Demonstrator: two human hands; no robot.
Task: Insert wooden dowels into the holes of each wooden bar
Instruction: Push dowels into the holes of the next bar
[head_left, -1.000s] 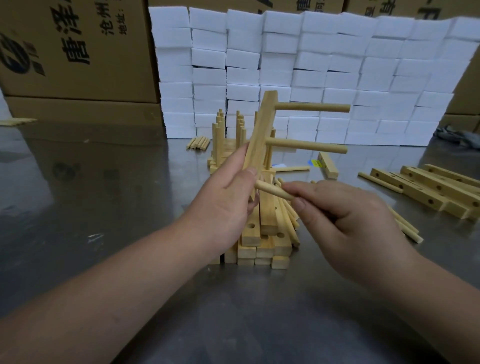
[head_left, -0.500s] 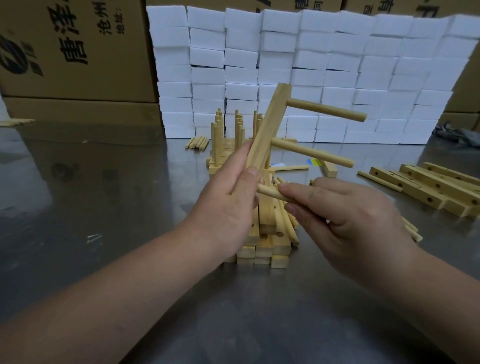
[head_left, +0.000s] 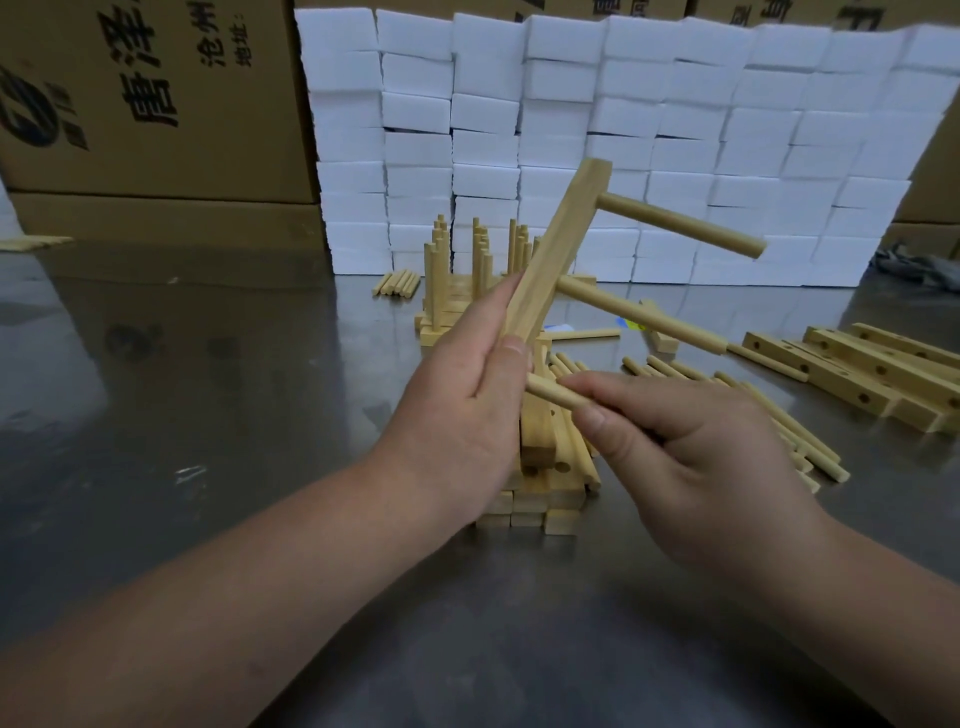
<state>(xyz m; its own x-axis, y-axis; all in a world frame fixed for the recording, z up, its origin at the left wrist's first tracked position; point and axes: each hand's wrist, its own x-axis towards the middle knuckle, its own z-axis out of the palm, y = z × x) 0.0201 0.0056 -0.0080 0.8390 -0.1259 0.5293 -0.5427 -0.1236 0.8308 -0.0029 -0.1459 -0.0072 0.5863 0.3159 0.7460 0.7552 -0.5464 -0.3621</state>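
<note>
Cannot tell, behind the left hand (head_left: 462, 415), whether the dowel (head_left: 556, 393) pinched by the right hand (head_left: 691, 452) has entered the wooden bar (head_left: 550, 260). Cannot read the cropped print on the far-left cardboard boxes (head_left: 145, 104). Cannot make out the dark heap (head_left: 919, 265) far right.

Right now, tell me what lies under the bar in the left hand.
A stack of bars sits on the table below the held bar, with loose dowels resting against it. The left hand covers the stack's left side.
</note>
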